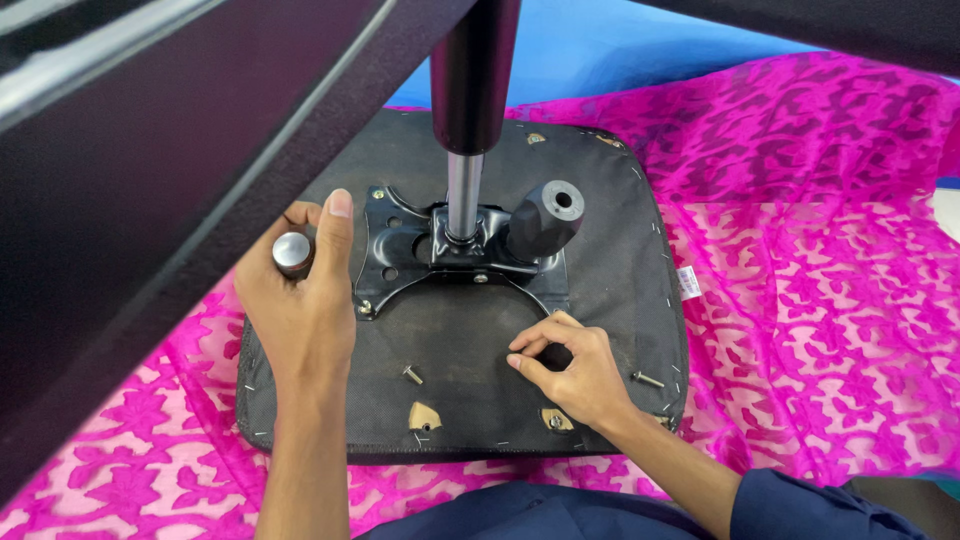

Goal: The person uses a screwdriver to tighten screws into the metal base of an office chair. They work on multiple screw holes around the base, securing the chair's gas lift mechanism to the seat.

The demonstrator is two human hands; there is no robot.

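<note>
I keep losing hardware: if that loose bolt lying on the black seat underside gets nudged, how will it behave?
The bolt is small and round-shanked, so it would probably roll, likely in a curve around its wider head. It looks like metal, stiff and light. The fabric-covered seat underside seems fairly flat and matte, which may slow it.

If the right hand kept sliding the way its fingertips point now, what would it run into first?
The right hand has its fingertips pointing left across the seat underside. Straight on, it would probably meet the loose bolt first. It lies slightly lower in the picture, so the hand may just pass above it.
</note>
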